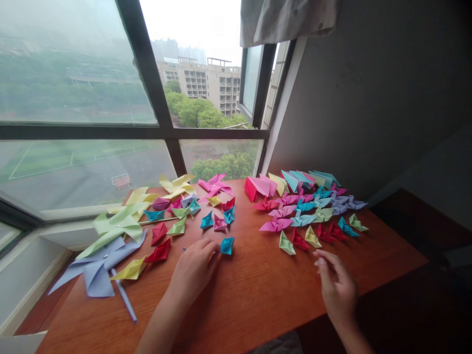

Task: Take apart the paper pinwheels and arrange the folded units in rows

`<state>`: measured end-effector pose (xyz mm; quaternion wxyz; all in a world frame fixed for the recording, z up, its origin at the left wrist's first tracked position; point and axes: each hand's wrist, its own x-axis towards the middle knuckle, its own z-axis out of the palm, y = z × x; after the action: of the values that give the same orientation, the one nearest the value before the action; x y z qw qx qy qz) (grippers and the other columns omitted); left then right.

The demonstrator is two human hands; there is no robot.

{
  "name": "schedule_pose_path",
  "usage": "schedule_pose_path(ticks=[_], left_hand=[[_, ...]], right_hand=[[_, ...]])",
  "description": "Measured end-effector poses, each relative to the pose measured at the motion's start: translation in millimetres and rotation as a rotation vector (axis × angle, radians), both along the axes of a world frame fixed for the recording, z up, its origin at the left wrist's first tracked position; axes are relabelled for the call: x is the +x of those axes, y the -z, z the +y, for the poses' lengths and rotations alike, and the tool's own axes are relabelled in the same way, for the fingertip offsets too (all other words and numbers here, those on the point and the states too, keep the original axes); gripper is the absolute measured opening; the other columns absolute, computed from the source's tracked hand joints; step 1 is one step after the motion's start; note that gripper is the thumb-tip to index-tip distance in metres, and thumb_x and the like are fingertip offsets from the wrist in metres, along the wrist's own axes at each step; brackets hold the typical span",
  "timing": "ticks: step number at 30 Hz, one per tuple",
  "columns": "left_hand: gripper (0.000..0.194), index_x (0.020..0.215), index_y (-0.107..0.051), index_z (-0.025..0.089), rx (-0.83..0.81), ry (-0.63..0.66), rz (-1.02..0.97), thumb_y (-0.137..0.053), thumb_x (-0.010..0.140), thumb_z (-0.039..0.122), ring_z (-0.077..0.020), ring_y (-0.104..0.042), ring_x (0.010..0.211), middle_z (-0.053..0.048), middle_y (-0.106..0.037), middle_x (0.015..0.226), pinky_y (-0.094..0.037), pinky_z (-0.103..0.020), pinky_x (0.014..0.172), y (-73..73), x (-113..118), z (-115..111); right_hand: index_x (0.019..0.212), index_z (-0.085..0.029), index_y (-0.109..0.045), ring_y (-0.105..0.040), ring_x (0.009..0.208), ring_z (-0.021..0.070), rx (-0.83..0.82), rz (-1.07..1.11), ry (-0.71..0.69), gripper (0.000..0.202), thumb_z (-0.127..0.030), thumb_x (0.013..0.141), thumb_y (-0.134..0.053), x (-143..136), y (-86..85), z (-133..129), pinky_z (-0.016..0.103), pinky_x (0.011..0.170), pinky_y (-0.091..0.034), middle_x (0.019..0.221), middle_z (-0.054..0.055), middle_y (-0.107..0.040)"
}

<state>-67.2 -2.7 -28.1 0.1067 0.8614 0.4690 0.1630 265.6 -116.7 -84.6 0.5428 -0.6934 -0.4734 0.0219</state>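
Observation:
My left hand point(195, 268) is over the middle of the table, its fingers closed together at the left edge of a small blue paper boat point(227, 245). The thumb side is partly hidden, but the fingertips appear to grip the boat. My right hand point(338, 285) is curled, thumb against fingers, with nothing visible in it. Just beyond its fingertips sits a yellow paper boat point(313, 238), in a row with a red boat point(300, 240) and a pale green boat point(286, 243). A bit of purple paper point(184, 249) shows behind my left hand.
Paper pinwheels, one lavender point(99, 268), one pink point(215, 186), lie left and back on the wooden table point(254, 295). More boats, including a yellow one point(130, 269), lie near them. Folded paper cranes point(276, 224) and paper planes point(260, 188) fill the back right. Windows point(81, 131) border the table.

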Motion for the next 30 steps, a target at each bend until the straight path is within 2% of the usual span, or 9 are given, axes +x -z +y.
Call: schedule_pose_path(ticks=[4, 6, 9, 12, 14, 17, 21, 25, 30], left_hand=[[0.018, 0.087, -0.064, 0.022, 0.008, 0.082, -0.076, -0.048, 0.096, 0.021, -0.0215, -0.064, 0.086, -0.004, -0.069, 0.093, -0.045, -0.030, 0.074, 1.1, 5, -2], [0.019, 0.087, -0.064, 0.021, 0.009, 0.107, -0.088, -0.048, 0.096, 0.021, -0.0217, -0.064, 0.086, -0.005, -0.069, 0.093, -0.044, -0.031, 0.074, 0.8, 7, -3], [0.018, 0.088, -0.065, 0.021, -0.004, 0.147, -0.090, -0.049, 0.095, 0.020, -0.0215, -0.064, 0.086, -0.004, -0.069, 0.093, -0.044, -0.031, 0.075, 0.5, 9, -5], [0.016, 0.090, -0.066, 0.022, -0.035, 0.213, -0.071, -0.050, 0.095, 0.018, -0.0208, -0.063, 0.085, -0.003, -0.069, 0.091, -0.045, -0.032, 0.076, 1.4, 12, -8], [0.016, 0.091, -0.066, 0.022, -0.047, 0.247, -0.051, -0.052, 0.094, 0.018, -0.0208, -0.063, 0.085, -0.004, -0.068, 0.091, -0.045, -0.032, 0.077, 2.2, 14, -10], [0.017, 0.092, -0.067, 0.022, -0.051, 0.262, -0.045, -0.051, 0.094, 0.018, -0.0207, -0.063, 0.086, -0.004, -0.068, 0.092, -0.046, -0.032, 0.078, 2.1, 16, -12], [0.023, 0.096, -0.067, 0.022, -0.050, 0.245, -0.085, -0.044, 0.097, 0.018, -0.0201, -0.063, 0.086, -0.006, -0.068, 0.093, -0.047, -0.031, 0.078, -1.7, 15, -12], [0.026, 0.095, -0.068, 0.021, -0.035, 0.219, -0.136, -0.043, 0.098, 0.018, -0.0198, -0.064, 0.085, -0.006, -0.068, 0.091, -0.048, -0.030, 0.076, -5.9, 14, -10], [0.026, 0.094, -0.067, 0.020, -0.024, 0.194, -0.153, -0.041, 0.098, 0.018, -0.0195, -0.064, 0.084, -0.006, -0.069, 0.090, -0.048, -0.029, 0.074, -7.0, 13, -9]], right_hand=[[0.104, -0.023, -0.068, -0.069, 0.091, 0.0200, -0.009, -0.112, -0.437, 0.019, -0.021, 0.092, -0.054, -62, -6.6, 5, 0.031, 0.079, -0.058, 0.100, 0.007, -0.071], [0.108, -0.023, -0.067, -0.068, 0.090, 0.0182, -0.010, -0.141, -0.559, 0.021, -0.017, 0.093, -0.053, -84, -10.8, 13, 0.028, 0.080, -0.057, 0.098, 0.006, -0.071], [0.112, -0.021, -0.064, -0.067, 0.082, 0.0162, -0.021, -0.138, -0.556, 0.023, -0.017, 0.094, -0.051, -102, -15.3, 32, 0.026, 0.073, -0.056, 0.091, 0.005, -0.069], [0.115, -0.020, -0.063, -0.064, 0.071, 0.0150, -0.042, -0.144, -0.504, 0.023, -0.021, 0.096, -0.051, -109, -16.2, 50, 0.026, 0.066, -0.054, 0.085, 0.004, -0.066], [0.114, -0.020, -0.065, -0.063, 0.070, 0.0150, -0.048, -0.161, -0.530, 0.023, -0.022, 0.096, -0.051, -111, -16.3, 56, 0.026, 0.066, -0.054, 0.085, 0.004, -0.066], [0.111, -0.022, -0.067, -0.066, 0.081, 0.0171, -0.018, -0.177, -0.605, 0.023, -0.019, 0.095, -0.050, -112, -17.8, 55, 0.028, 0.073, -0.056, 0.092, 0.006, -0.067], [0.116, -0.023, -0.065, -0.067, 0.092, 0.0199, 0.020, -0.174, -0.652, 0.034, -0.010, 0.091, -0.045, -111, -21.1, 50, 0.031, 0.080, -0.057, 0.099, 0.008, -0.068], [0.116, -0.023, -0.065, -0.066, 0.094, 0.0215, -0.002, -0.186, -0.666, 0.033, -0.012, 0.091, -0.047, -112, -22.4, 49, 0.033, 0.080, -0.057, 0.100, 0.009, -0.068], [0.103, -0.022, -0.068, -0.066, 0.085, 0.0192, -0.026, -0.160, -0.632, 0.021, -0.015, 0.092, -0.051, -113, -19.9, 53, 0.029, 0.073, -0.056, 0.093, 0.007, -0.068]])
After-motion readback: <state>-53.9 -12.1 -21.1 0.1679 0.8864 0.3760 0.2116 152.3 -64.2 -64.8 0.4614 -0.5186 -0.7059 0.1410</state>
